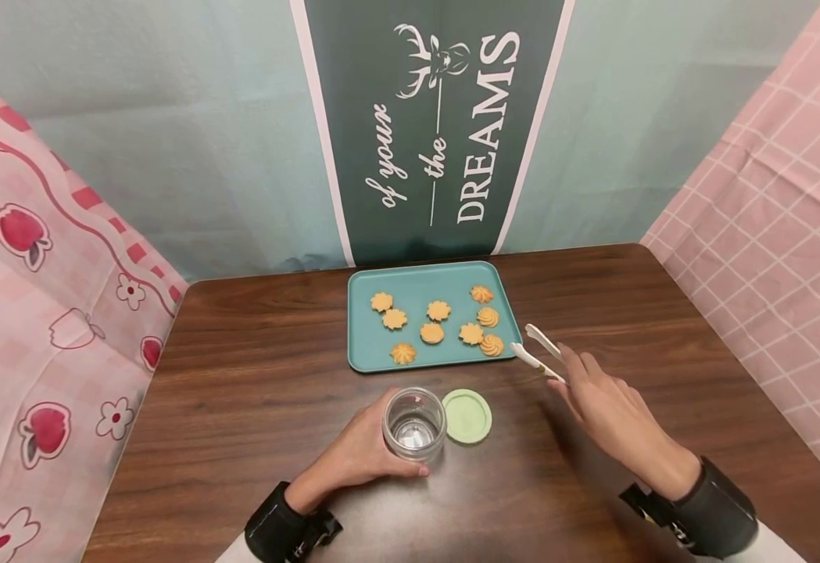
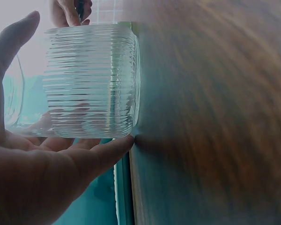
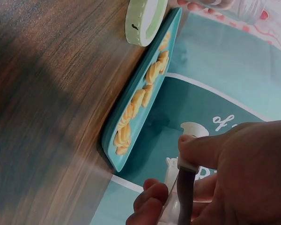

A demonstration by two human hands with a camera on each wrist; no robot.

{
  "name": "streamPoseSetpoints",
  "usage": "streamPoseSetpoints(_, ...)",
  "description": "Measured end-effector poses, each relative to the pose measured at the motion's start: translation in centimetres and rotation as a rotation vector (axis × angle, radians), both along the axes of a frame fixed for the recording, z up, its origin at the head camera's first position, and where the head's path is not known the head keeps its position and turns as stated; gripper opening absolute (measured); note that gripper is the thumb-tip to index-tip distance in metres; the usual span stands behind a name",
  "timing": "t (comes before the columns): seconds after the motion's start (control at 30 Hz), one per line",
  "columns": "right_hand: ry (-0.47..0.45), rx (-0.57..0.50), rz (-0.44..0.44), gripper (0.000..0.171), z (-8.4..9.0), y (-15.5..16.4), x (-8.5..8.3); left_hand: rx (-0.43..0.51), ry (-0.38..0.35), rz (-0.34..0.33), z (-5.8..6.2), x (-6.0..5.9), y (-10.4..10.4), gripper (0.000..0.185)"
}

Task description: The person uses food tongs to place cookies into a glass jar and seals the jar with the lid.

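My left hand point(image 1: 367, 447) holds a clear glass jar point(image 1: 415, 426) with ribbed sides, its fingers and thumb curved round it. No lid is on the jar, and nothing shows inside it. In the left wrist view the jar point(image 2: 91, 82) stands upright with its base at the wooden table. My right hand point(image 1: 610, 410) grips white tongs point(image 1: 539, 366), their tips parted beside the tray's right front corner. On the teal tray point(image 1: 363, 274) lie several golden cookies point(image 1: 431, 333), some ridged, some flower-shaped. A light green lid point(image 1: 467, 417) lies just right of the jar.
The dark wood table point(image 1: 241, 367) runs back to a teal backdrop point(image 1: 227, 156) with printed lettering. A pink patterned cloth point(image 1: 44, 313) hangs on the left and a pink checked cloth point(image 1: 775, 195) on the right.
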State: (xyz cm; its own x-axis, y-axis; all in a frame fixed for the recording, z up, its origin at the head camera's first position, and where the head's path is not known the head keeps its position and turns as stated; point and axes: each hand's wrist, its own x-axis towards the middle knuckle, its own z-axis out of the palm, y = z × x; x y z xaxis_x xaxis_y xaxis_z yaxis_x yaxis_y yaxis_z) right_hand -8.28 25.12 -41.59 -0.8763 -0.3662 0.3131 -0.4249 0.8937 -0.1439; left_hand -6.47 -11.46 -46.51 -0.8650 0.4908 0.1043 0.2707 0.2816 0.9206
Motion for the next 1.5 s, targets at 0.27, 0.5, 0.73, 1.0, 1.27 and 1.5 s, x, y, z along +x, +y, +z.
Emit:
streamPoseSetpoints(0.27, -0.010, 0.007, 0.019, 0.058, 0.1, -0.3, -0.7, -0.010, -0.008, 0.007, 0.2, -0.1, 0.1, 0.088)
streamPoseSetpoints(0.5, -0.068, 0.011, 0.011, 0.059, 0.1, -0.7, -1.2, -0.018, 0.019, 0.007, -0.1, -0.2, 0.0, 0.089)
streamPoseSetpoints(0.73, -0.103, 0.009, 0.014, 0.059, -0.1, -0.9, -1.6, -0.015, 0.017, 0.003, -0.2, -0.1, 0.0, 0.089)
streamPoseSetpoints(1.0, -0.132, 0.029, 0.021, 0.059, -0.7, -0.9, -2.2, -0.026, -0.001, 0.002, 0.0, -0.1, -0.1, 0.090)
streamPoseSetpoints(1.27, -0.195, 0.057, -0.001, 0.060, -0.8, -1.1, -2.9, -0.028, 0.010, 0.006, -0.1, 0.0, 0.0, 0.090)
streamPoseSetpoints(1.5, -0.210, 0.073, -0.005, 0.061, -0.8, -1.2, -3.2, -0.031, 0.021, 0.016, 0.0, 0.1, 0.1, 0.089)
